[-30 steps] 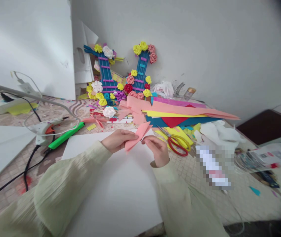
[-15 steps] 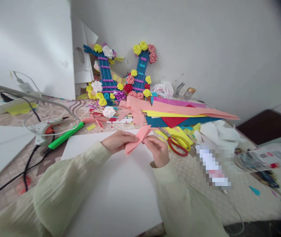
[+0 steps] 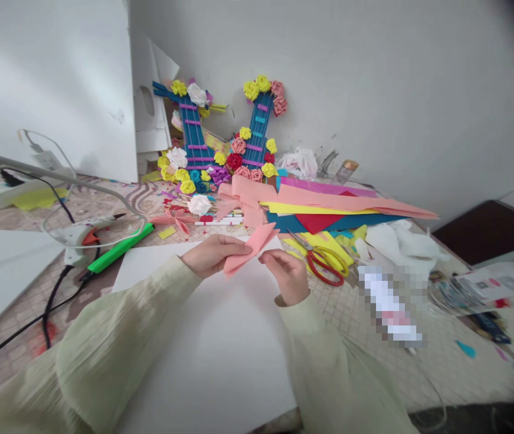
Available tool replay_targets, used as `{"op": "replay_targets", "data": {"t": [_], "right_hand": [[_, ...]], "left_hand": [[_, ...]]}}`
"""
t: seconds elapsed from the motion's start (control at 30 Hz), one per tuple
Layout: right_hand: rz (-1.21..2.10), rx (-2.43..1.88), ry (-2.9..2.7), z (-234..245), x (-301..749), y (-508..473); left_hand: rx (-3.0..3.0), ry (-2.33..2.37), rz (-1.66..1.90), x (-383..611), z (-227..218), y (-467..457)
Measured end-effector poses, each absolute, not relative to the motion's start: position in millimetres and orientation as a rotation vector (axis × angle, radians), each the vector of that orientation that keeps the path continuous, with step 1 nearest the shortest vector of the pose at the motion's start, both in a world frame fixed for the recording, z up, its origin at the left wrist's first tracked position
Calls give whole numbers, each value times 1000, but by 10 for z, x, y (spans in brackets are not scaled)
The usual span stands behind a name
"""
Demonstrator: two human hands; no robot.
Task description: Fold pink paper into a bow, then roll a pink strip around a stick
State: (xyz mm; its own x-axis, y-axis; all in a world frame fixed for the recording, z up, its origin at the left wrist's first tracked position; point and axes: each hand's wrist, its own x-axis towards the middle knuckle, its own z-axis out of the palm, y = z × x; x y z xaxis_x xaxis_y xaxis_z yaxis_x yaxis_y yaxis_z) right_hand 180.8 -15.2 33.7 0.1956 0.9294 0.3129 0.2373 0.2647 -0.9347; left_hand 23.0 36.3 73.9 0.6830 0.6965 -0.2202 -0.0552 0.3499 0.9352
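Note:
A folded strip of salmon-pink crepe paper is pinched between the thumb and fingers of my left hand. It slants up to the right above a large white sheet. My right hand is just right of the paper, with its fingers curled and thumb and forefinger close together. A narrow gap seems to lie between those fingertips and the strip; nothing shows in them. Red and yellow-handled scissors lie to the right of this hand.
Coloured paper sheets are stacked behind my hands. Two blue guitar-shaped pieces with paper roses lean on the wall. A glue gun, a green stick and cables lie left. Plastic packaging sits at the right.
My left hand has shifted slightly left with the pink paper. The strip has come away from my right fingertips, while my right hand has barely moved.

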Motion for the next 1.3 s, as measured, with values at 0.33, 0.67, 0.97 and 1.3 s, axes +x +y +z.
{"op": "replay_targets", "data": {"t": [0.33, 0.67, 0.97, 1.3], "right_hand": [[942, -1284, -1220, 278, 1806, -117], [1011, -1203, -986, 218, 1814, -55], [1013, -1159, -796, 124, 1816, 13], [906, -1192, -693, 114, 1879, 50]], "left_hand": [[1209, 706, 527, 213, 733, 374], [1489, 922, 713, 255, 638, 393], [1786, 966, 759, 282, 563, 333], [2178, 1089, 696, 275, 545, 346]]}}
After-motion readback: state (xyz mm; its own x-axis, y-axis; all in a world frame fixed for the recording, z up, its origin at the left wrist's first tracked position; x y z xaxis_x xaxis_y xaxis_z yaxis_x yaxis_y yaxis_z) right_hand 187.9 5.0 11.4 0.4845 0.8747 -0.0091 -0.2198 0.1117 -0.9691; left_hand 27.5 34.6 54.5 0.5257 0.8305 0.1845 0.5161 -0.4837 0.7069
